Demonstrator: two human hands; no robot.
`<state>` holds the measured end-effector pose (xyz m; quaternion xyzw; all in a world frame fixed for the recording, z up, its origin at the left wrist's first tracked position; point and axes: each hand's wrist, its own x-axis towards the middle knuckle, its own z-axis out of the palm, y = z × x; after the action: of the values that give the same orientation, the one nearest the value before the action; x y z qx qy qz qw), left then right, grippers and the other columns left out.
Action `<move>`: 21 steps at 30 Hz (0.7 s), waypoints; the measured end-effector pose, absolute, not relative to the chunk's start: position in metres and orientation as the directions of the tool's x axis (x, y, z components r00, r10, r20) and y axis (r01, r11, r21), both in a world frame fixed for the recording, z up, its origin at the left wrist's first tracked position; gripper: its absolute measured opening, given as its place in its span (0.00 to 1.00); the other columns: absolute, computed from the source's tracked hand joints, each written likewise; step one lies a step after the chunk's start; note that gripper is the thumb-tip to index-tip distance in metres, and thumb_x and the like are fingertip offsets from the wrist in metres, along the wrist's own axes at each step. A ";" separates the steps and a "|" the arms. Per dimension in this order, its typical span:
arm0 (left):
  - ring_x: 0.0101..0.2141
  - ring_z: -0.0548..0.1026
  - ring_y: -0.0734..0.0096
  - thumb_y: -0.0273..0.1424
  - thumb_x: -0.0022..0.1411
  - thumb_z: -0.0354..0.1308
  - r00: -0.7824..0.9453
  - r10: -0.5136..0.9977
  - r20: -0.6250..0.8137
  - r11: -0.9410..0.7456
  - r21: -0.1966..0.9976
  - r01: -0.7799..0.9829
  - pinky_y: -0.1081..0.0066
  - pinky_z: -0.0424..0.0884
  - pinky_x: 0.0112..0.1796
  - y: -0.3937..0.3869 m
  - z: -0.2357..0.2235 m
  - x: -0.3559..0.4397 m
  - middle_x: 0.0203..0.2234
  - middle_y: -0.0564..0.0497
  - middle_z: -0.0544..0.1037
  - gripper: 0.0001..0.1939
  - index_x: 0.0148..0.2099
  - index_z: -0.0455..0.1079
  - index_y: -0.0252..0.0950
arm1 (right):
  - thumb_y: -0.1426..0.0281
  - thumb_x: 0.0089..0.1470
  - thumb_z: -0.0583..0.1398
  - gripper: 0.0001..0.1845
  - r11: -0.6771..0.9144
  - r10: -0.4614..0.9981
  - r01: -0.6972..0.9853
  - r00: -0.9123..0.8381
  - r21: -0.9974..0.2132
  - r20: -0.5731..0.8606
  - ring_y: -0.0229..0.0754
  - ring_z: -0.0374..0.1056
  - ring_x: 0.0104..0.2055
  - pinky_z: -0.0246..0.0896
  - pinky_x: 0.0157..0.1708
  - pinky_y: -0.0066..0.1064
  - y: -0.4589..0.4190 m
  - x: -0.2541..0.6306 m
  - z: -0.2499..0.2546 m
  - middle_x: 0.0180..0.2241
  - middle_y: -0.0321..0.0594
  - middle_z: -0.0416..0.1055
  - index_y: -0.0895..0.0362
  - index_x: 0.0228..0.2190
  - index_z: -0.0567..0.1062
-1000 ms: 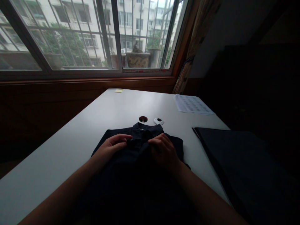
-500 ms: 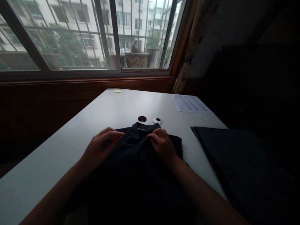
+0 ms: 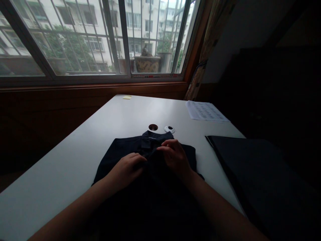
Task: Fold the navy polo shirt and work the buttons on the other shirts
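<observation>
On the white tabletop (image 3: 57,167), a dark shirt (image 3: 107,160) is laid out, pinched by the right hand (image 3: 177,160); the left hand's (image 3: 127,170) closure is unclear; beyond, the collar (image 3: 163,136) seems unfastened.

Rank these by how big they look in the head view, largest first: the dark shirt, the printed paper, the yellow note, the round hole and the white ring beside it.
1. Dark shirt
2. Printed paper
3. Round hole and white ring: too alike to rank
4. Yellow note
</observation>
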<state>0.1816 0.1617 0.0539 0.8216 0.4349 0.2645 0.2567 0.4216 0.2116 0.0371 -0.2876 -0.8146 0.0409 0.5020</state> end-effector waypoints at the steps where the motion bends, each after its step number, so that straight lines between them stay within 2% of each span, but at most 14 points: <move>1: 0.37 0.75 0.68 0.25 0.64 0.55 0.477 0.852 0.215 -0.483 0.675 0.558 0.68 0.71 0.40 0.163 0.054 0.181 0.37 0.49 0.76 0.09 0.45 0.73 0.37 | 0.82 0.60 0.56 0.17 0.850 0.490 0.387 -0.336 -0.356 0.805 0.40 0.68 0.39 0.71 0.37 0.34 0.209 0.420 0.040 0.42 0.42 0.67 0.51 0.43 0.76; 4: 0.36 0.75 0.68 0.30 0.67 0.55 0.455 0.869 0.192 -0.427 0.754 0.499 0.69 0.70 0.39 0.165 0.056 0.178 0.36 0.48 0.77 0.09 0.44 0.76 0.37 | 0.82 0.58 0.57 0.17 0.889 0.453 0.266 -0.394 -0.373 0.799 0.39 0.70 0.40 0.71 0.37 0.32 0.200 0.414 0.046 0.41 0.41 0.69 0.51 0.44 0.75; 7: 0.37 0.75 0.66 0.34 0.68 0.55 0.439 0.891 0.117 -0.329 0.832 0.446 0.68 0.69 0.39 0.167 0.059 0.176 0.35 0.48 0.78 0.11 0.43 0.77 0.37 | 0.77 0.58 0.62 0.15 0.873 0.477 0.178 -0.509 -0.454 0.717 0.40 0.70 0.39 0.72 0.36 0.32 0.196 0.407 0.047 0.40 0.41 0.70 0.52 0.46 0.74; 12: 0.36 0.74 0.64 0.40 0.68 0.54 0.439 0.899 -0.008 -0.161 0.924 0.346 0.68 0.69 0.38 0.169 0.058 0.173 0.34 0.49 0.78 0.14 0.42 0.76 0.36 | 0.70 0.58 0.64 0.15 0.814 0.549 0.171 -0.538 -0.555 0.640 0.41 0.70 0.40 0.72 0.37 0.35 0.198 0.405 0.044 0.46 0.45 0.69 0.53 0.47 0.73; 16: 0.35 0.72 0.67 0.42 0.68 0.54 0.472 0.880 -0.053 -0.114 0.941 0.320 0.69 0.68 0.37 0.169 0.055 0.171 0.33 0.50 0.76 0.17 0.41 0.75 0.35 | 0.72 0.63 0.59 0.13 0.795 0.551 0.146 -0.581 -0.589 0.599 0.37 0.68 0.34 0.68 0.32 0.30 0.198 0.408 0.045 0.40 0.42 0.70 0.54 0.49 0.73; 21: 0.31 0.70 0.69 0.42 0.68 0.53 0.503 0.863 -0.038 -0.168 0.919 0.357 0.71 0.66 0.34 0.168 0.053 0.171 0.30 0.51 0.74 0.17 0.40 0.75 0.35 | 0.76 0.63 0.56 0.13 0.831 0.497 0.125 -0.604 -0.542 0.623 0.37 0.68 0.32 0.67 0.31 0.30 0.194 0.407 0.050 0.36 0.40 0.70 0.55 0.48 0.74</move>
<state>0.1713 0.1679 0.0528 0.7183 0.4247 0.2606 0.4855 0.4070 0.1944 0.0504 -0.1797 -0.8658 0.2288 0.4073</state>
